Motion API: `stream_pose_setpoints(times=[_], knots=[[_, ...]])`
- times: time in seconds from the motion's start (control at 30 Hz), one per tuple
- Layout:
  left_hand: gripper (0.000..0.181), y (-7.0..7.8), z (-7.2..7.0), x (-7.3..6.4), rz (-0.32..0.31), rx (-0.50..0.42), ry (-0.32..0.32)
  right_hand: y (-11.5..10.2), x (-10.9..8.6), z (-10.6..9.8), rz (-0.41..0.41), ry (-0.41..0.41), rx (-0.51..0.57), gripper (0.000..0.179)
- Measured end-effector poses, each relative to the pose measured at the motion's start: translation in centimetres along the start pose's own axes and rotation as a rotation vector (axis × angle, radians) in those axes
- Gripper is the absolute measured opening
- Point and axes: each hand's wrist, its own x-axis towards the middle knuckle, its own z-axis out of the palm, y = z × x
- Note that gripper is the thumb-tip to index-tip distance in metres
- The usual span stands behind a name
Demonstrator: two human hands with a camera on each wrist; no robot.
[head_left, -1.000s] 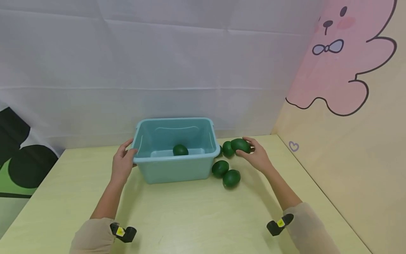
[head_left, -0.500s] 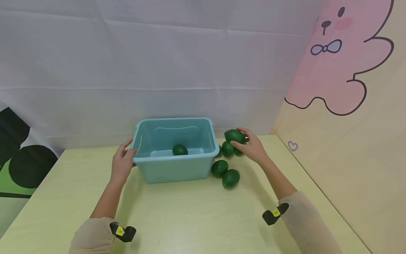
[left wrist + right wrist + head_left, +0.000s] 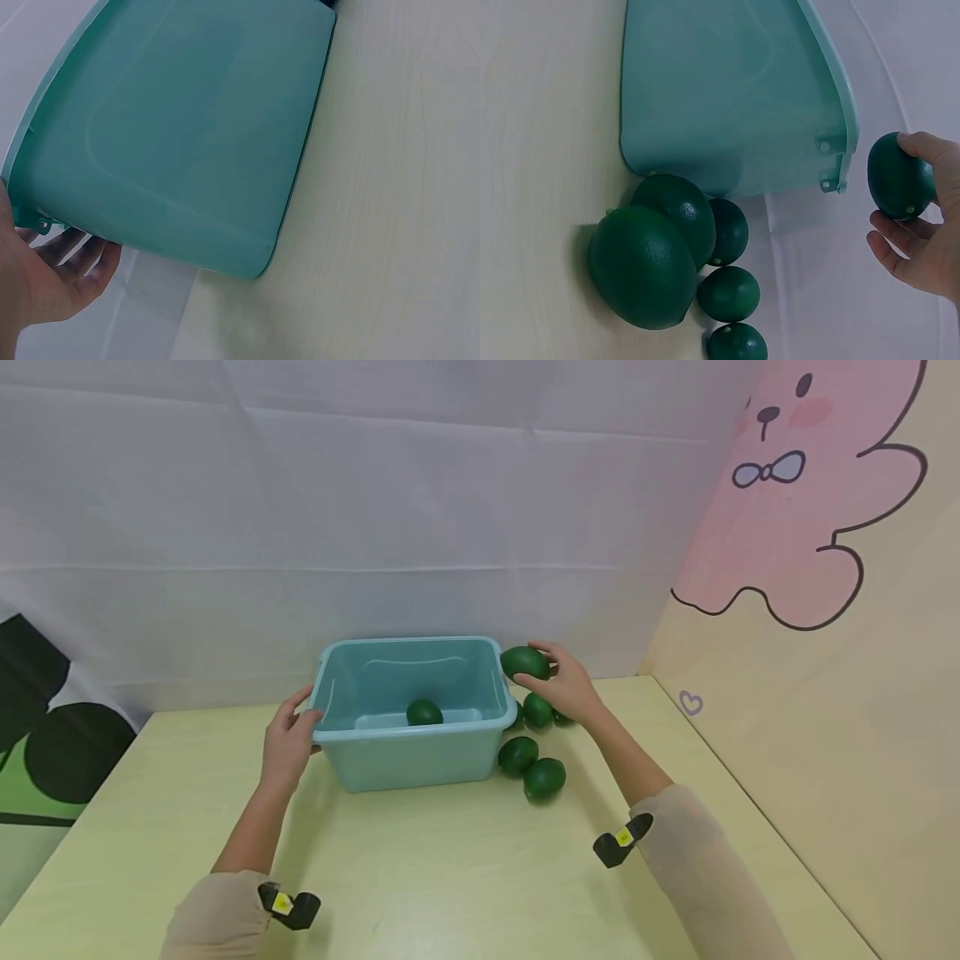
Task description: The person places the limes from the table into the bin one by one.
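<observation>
In the head view a light teal plastic bin [image 3: 420,760] stands on the table, one green lime [image 3: 424,712] inside it. My left hand [image 3: 288,737] grips the bin's left rim, thumb over the edge; in the left wrist view its fingers [image 3: 97,270] curl below the rim. My right hand [image 3: 566,683] holds a lime [image 3: 523,662] between thumb and fingers, raised beside the bin's right rim. The right wrist view shows this held lime [image 3: 900,178] just outside the rim corner. Several more limes [image 3: 545,779] lie on the table by the bin's right side.
The pale wooden table [image 3: 420,877] meets a white cloth backdrop [image 3: 360,510] behind the bin. On the right rises a cream wall panel [image 3: 840,735] with a pink bear drawing [image 3: 817,527].
My right hand has lifted the lime from the row at the right and carried it up and left to the bin's rim. My left hand has stayed on the bin.
</observation>
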Motion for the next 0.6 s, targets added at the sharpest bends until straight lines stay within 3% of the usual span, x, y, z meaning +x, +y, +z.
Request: stream_pose_setpoints(times=[0.6], knots=[[0.053,0.1,0.0,-0.1,-0.007,0.002,0.008,-2.1,1.3,2.1,-0.049,-0.045,0.017,0.064]])
